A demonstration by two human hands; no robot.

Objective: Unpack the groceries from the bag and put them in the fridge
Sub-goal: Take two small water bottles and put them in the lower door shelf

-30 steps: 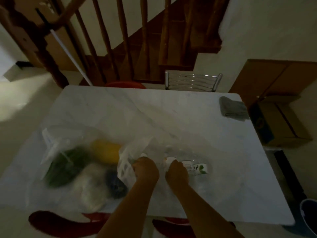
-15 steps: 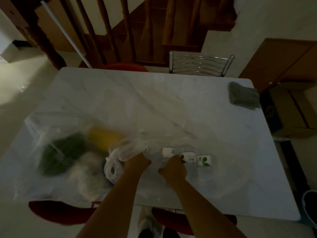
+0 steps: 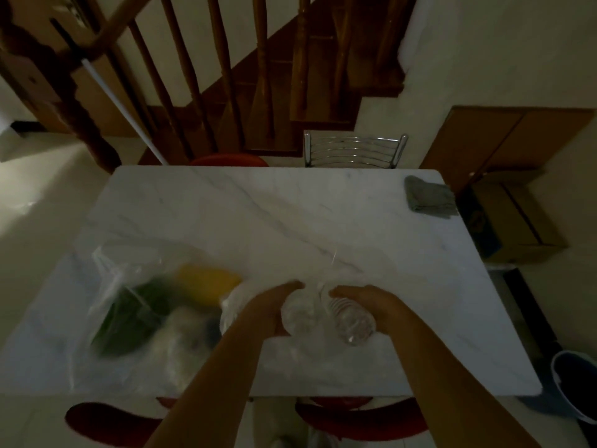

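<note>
I have both hands — left hand (image 3: pixel 274 310), right hand (image 3: pixel 371 303) — clasped around clear bottles (image 3: pixel 326 315) near the table (image 3: pixel 290 215) edge.

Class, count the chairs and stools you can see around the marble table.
4: a metal-backed chair and a red seat at the far edge, two red seats at the near edge. Others may be hidden.

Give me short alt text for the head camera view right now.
Two bare hands, left and right, lift clear plastic bottles above a white marble table. A clear bag holding blurred green and yellow groceries lies to their left, a grey cloth at the far right corner.
</note>
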